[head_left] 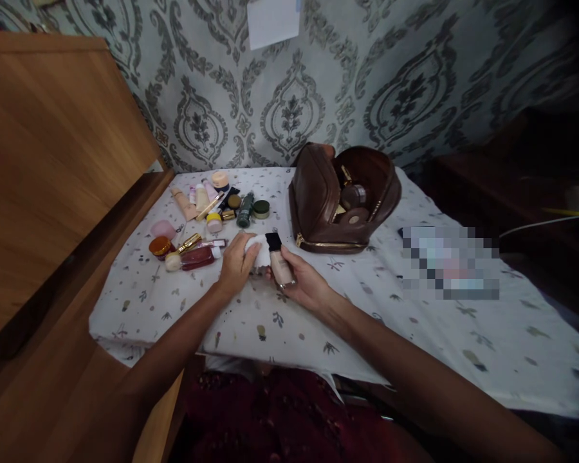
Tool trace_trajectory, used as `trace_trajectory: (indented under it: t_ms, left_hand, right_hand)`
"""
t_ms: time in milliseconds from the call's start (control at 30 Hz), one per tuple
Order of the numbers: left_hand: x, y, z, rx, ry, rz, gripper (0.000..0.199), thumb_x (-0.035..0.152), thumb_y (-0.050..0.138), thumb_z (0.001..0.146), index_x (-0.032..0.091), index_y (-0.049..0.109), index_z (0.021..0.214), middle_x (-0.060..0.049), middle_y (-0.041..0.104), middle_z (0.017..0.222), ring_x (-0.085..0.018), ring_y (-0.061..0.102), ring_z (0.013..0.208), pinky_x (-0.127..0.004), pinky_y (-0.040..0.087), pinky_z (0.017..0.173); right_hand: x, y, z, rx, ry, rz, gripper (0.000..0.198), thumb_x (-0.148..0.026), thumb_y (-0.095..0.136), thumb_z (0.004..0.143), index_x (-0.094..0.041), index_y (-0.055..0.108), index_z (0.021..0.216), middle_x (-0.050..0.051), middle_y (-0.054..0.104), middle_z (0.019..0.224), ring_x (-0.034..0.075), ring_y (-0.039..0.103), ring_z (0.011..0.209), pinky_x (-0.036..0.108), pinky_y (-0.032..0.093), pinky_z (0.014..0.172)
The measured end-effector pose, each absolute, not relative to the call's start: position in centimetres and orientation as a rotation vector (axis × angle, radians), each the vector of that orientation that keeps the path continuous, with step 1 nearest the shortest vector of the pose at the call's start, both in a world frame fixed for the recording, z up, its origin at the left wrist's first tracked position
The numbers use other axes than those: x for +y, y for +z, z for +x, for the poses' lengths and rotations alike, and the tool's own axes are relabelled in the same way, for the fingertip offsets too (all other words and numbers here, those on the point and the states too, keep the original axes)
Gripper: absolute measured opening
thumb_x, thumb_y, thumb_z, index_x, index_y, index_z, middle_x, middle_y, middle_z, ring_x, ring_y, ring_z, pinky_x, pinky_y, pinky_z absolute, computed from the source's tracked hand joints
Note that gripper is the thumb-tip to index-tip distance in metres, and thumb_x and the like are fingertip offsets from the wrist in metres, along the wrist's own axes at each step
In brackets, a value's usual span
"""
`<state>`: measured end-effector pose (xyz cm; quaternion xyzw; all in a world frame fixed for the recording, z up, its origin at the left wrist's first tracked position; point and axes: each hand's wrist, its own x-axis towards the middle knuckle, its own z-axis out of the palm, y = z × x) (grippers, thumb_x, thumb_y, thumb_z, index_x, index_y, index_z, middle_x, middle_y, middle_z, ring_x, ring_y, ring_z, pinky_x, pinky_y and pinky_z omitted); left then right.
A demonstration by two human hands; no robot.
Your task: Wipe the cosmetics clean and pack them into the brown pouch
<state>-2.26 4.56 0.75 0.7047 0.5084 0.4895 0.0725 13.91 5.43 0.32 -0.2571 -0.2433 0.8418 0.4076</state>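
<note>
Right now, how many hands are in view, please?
2: the left hand, holding a white tissue or cloth, is left of the brown bag; the right hand, holding a black-capped bottle, is in front of the bag.

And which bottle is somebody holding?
The beige bottle with the black cap. The right hand grips it, while the dark red bottle lies on the patterned tablecloth.

Bottle point(282, 269) beige, cap point(273, 242) black; wipe point(263, 251) white; bag point(313, 199) brown; tablecloth point(313, 344) plant-printed.
</note>
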Motion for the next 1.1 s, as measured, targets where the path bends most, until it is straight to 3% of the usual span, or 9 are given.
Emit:
trace_trajectory:
  t_ms: [67,167,300,533,700,900,1100]
  left_hand:
    - [4.4,0.7,-1.8,1.591,1.527,2.014,0.024,0.039,0.048,0.098,0.018,0.055,0.109,-0.005,0.065,0.097,-0.017,0.061,0.087,-0.029,0.047,0.078]
    - [4.3,0.8,-1.5,1.596,1.579,2.001,0.019,0.036,0.054,0.096,0.019,0.055,0.103,-0.003,0.062,0.090,-0.016,0.060,0.082,-0.028,0.048,0.075]
    - [4.2,1.0,-1.3,1.509,1.609,2.164,0.018,0.034,0.054,0.096,0.019,0.062,0.100,-0.005,0.060,0.096,-0.019,0.059,0.095,-0.032,0.048,0.087]
    - [3.7,0.6,-0.9,1.532,1.496,2.408,0.031,0.031,0.046,0.100,0.016,0.063,0.122,-0.011,0.051,0.113,-0.021,0.054,0.107,-0.037,0.047,0.095]
    - [3.1,0.5,-0.7,1.475,1.397,2.504,0.035,0.027,0.042,0.101,0.014,0.059,0.129,-0.012,0.050,0.114,-0.022,0.052,0.109,-0.038,0.048,0.095]
    - [1.8,0.9,-0.1,1.276,1.324,2.761,0.032,0.020,0.046,0.098,0.014,0.058,0.128,-0.012,0.054,0.107,-0.021,0.053,0.098,-0.034,0.051,0.083]
    - [0.9,1.1,0.3,1.035,1.292,2.864,0.038,0.019,0.047,0.097,0.018,0.052,0.135,-0.012,0.056,0.107,-0.022,0.054,0.098,-0.035,0.052,0.079]
  right_hand:
    - [5.4,0.3,13.9,-0.543,2.120,-0.684,0.014,-0.031,0.071,0.086,-0.018,0.065,0.084,-0.001,0.068,0.071,0.012,0.063,0.061,0.023,0.057,0.061]
    - [5.2,0.4,13.8,-0.507,2.106,-0.693,0.013,-0.028,0.072,0.085,-0.017,0.065,0.084,-0.002,0.067,0.069,0.012,0.062,0.060,0.023,0.056,0.058]
    - [5.0,0.6,13.7,-0.485,2.112,-0.619,0.009,-0.023,0.071,0.085,-0.020,0.063,0.086,-0.003,0.066,0.068,0.011,0.061,0.058,0.022,0.054,0.055]
    - [5.4,-0.1,13.2,-0.366,2.056,-0.690,0.006,-0.020,0.063,0.089,-0.021,0.063,0.082,-0.005,0.067,0.073,0.010,0.061,0.061,0.022,0.052,0.057]
    - [5.3,-0.3,13.2,-0.431,2.001,-0.664,0.009,-0.022,0.072,0.082,-0.021,0.063,0.081,-0.007,0.066,0.070,0.008,0.058,0.059,0.020,0.049,0.057]
    - [5.5,0.0,13.7,-0.427,1.973,-0.681,0.015,-0.020,0.076,0.075,-0.019,0.061,0.075,-0.007,0.063,0.062,0.009,0.053,0.051,0.019,0.041,0.047]
    - [6.0,0.3,14.6,-0.299,2.112,-0.752,0.022,-0.033,0.070,0.085,-0.018,0.063,0.071,-0.001,0.065,0.058,0.014,0.059,0.055,0.025,0.049,0.053]
